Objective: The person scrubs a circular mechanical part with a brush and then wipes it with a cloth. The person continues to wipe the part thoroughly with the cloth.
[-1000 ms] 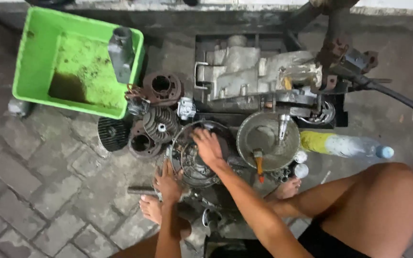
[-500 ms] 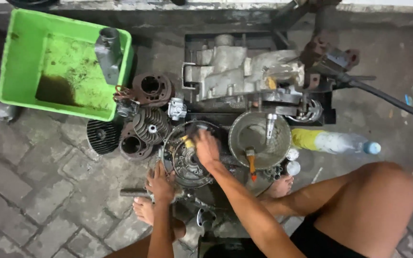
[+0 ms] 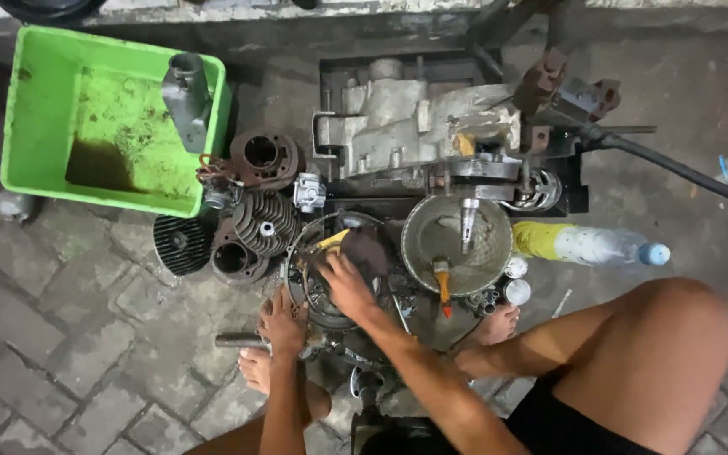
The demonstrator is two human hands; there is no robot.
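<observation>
Mid-scrub: right hand (image 3: 345, 282) closed on a dark rag (image 3: 366, 251) inside the round metal part (image 3: 318, 299), left hand (image 3: 283, 320) gripping its rim (grimy). Next likely calls for firm steadying.

The person squats on the brick floor (image 3: 69, 354), left hand (image 3: 283, 323) gripping the rim of a round metal engine part (image 3: 330, 270), right hand (image 3: 347, 282) pressed inside it. Beside it sits a grey bowl (image 3: 457, 244) with a brush (image 3: 442, 282); a green tub (image 3: 107, 118) lies further left.

Dim, flat light — soft shadows, slight blur throughout.
</observation>
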